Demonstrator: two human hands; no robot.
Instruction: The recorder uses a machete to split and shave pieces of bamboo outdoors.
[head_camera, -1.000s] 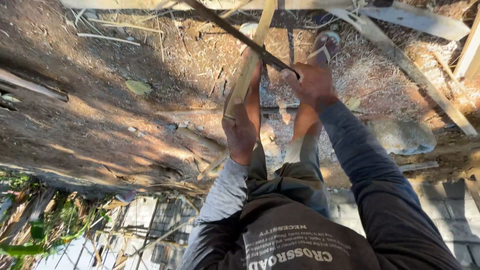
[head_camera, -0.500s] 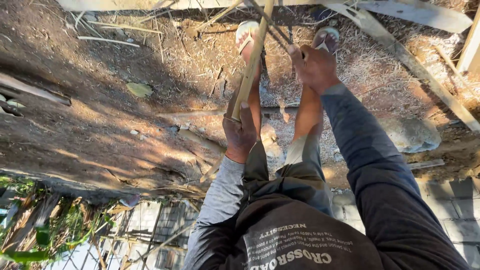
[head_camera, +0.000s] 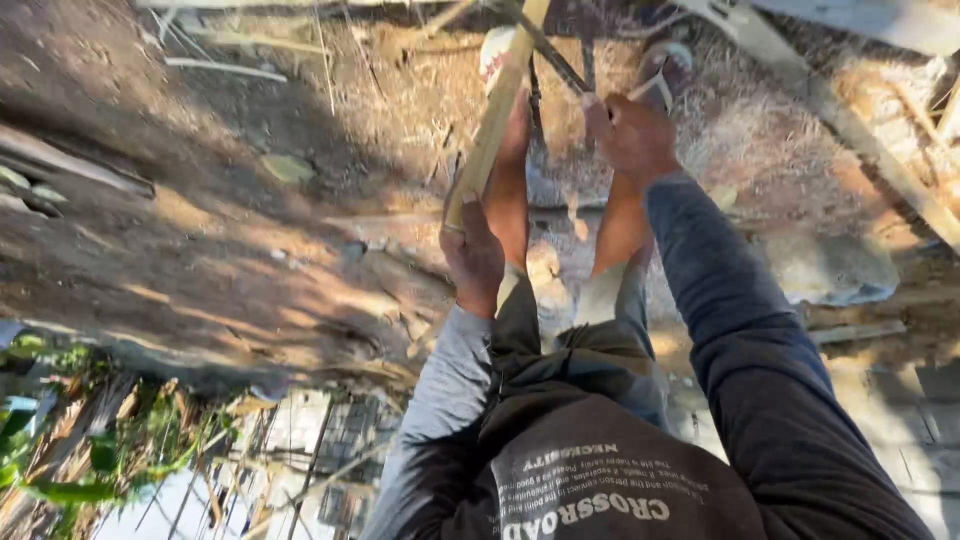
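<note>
Bamboo strip (head_camera: 497, 105) swung steeper, left hand (head_camera: 473, 255) gripping its base, right hand (head_camera: 630, 135) holding blade (head_camera: 545, 45).

Both long-sleeved arms reached forward over the bare legs; the left hand (head_camera: 472, 258) was closed in a fist, and the right hand (head_camera: 630, 135) likewise gripped, knuckles up.

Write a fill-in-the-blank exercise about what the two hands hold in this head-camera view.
1. The left hand grips the end of a pale ____ strip.
2. The right hand holds a dark ____ that crosses the strip.
3. The person's feet wear ____ on the straw-strewn ground.
4. Both arms are covered by long ____.

Missing words: bamboo; blade; sandals; sleeves
</note>
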